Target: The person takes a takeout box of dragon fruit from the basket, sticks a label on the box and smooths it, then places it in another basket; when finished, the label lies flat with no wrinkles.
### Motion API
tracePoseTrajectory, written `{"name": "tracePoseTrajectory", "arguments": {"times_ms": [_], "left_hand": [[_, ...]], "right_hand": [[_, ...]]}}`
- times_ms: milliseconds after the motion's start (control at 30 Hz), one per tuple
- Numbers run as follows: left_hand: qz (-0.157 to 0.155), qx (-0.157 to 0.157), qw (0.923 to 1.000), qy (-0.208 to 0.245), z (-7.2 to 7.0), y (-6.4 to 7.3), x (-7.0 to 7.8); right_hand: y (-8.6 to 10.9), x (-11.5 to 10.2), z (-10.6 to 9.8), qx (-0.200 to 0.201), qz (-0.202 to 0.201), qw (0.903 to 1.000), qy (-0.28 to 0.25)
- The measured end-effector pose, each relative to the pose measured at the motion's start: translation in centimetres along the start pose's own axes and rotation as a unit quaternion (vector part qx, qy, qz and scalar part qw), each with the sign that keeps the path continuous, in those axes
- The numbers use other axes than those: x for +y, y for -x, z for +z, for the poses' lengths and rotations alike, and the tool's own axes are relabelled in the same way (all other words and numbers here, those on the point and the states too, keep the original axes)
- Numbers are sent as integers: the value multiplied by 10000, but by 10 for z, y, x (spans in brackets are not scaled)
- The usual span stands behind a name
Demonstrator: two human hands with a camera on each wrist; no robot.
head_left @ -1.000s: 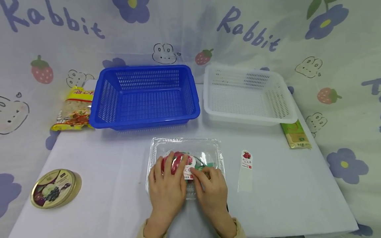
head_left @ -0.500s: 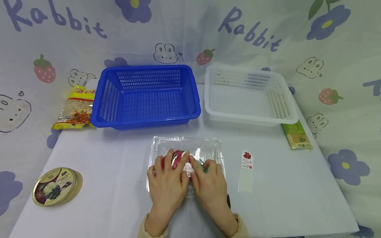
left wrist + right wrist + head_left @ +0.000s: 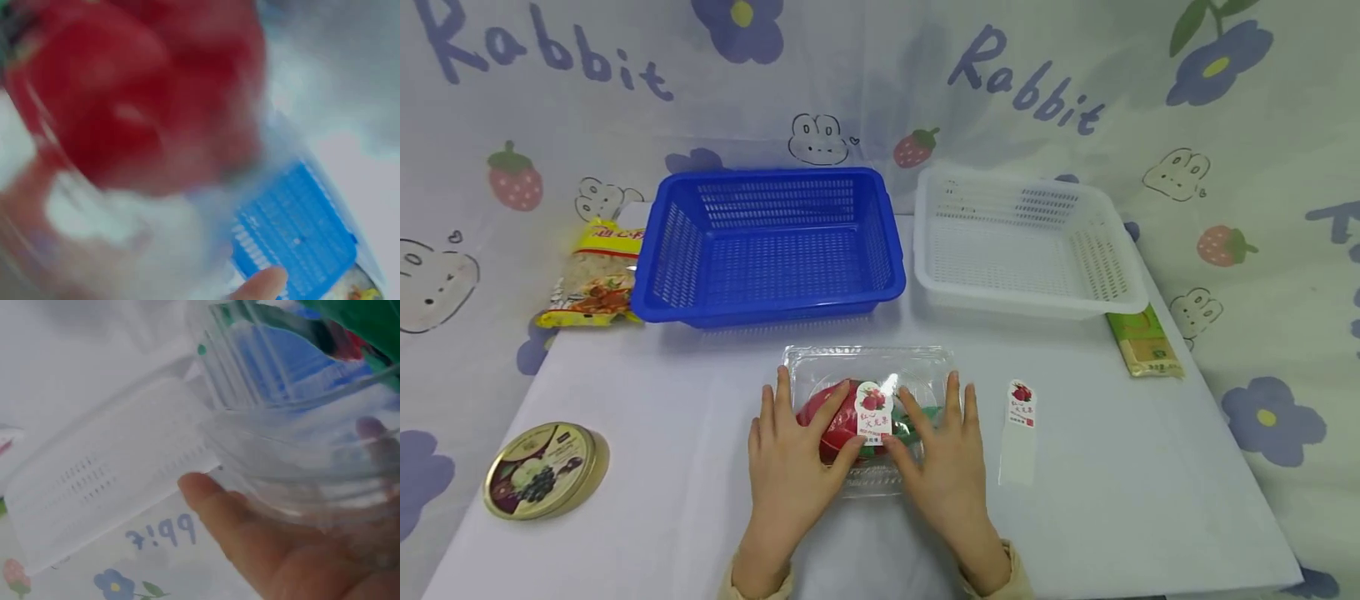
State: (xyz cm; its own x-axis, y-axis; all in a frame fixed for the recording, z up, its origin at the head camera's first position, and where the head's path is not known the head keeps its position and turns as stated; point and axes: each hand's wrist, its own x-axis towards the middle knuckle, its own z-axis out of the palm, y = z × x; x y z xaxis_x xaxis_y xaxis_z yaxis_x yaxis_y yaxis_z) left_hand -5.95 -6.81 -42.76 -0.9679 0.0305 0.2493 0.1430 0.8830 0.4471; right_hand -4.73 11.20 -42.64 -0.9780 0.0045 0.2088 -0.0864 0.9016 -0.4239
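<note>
A clear plastic box (image 3: 865,357) lies in front of me with a red and green dragon fruit (image 3: 842,429) inside. On its lid a white sticker (image 3: 873,414) with a dragon fruit picture lies upright and flat. Both hands rest on the box with spread, fairly straight fingers: my left hand (image 3: 793,462) over the left side, my right hand (image 3: 947,471) over the right. The two thumb tips are close to the sticker's lower corners. In the left wrist view the red fruit is blurred behind the plastic; the right wrist view shows the box wall beside my fingers.
Behind the box stand a blue basket (image 3: 775,312) and a white basket (image 3: 1030,302). A yellow food bag (image 3: 597,279) and an oval tin (image 3: 538,471) are at left. To the right lie a strip with another sticker (image 3: 1019,425) and a green packet (image 3: 1146,342).
My hands have spread apart from the middle of the lid towards its sides. The sticker, partly covered by fingers before, now shows fully.
</note>
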Motion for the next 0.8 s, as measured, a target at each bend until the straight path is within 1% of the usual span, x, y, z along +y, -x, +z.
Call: {"name": "tracePoseTrajectory", "arguments": {"times_ms": [33, 100, 167, 233, 333, 433, 500, 567, 633, 733, 800], "left_hand": [[9, -111, 9998, 144, -1, -1, -4], [15, -332, 9983, 480, -5, -2, -12], [17, -573, 9950, 820, -7, -3, -20], [24, -802, 9901, 1154, -10, -2, -29], [95, -1045, 9819, 1574, -11, 0, -42], [181, -1222, 9748, 1859, -12, 4, -50], [210, -1318, 9718, 1942, -13, 8, -53], [181, -1379, 9709, 1947, -14, 13, -53], [204, -1355, 9722, 1900, -13, 18, -52], [192, -1196, 9740, 1915, -11, 24, -50], [159, -1059, 9734, 2026, -8, 27, -49]], "right_hand": [[-1, 2, -2, -104, 115, 9996, -245], [-1, 7, -5, -375, 361, 9956, -773], [-1, 13, -7, -634, 562, 9884, -1263], [-1, 19, -8, -832, 690, 9800, -1673], [0, 29, -9, -989, 678, 9732, -1963], [1, 36, -8, -1020, 538, 9716, -2064], [3, 40, -6, -1036, 434, 9711, -2104], [6, 43, -5, -1060, 334, 9700, -2163], [10, 46, -5, -1109, 236, 9672, -2271], [15, 51, -5, -1225, 39, 9613, -2466], [17, 54, -5, -1321, -111, 9571, -2575]]}}
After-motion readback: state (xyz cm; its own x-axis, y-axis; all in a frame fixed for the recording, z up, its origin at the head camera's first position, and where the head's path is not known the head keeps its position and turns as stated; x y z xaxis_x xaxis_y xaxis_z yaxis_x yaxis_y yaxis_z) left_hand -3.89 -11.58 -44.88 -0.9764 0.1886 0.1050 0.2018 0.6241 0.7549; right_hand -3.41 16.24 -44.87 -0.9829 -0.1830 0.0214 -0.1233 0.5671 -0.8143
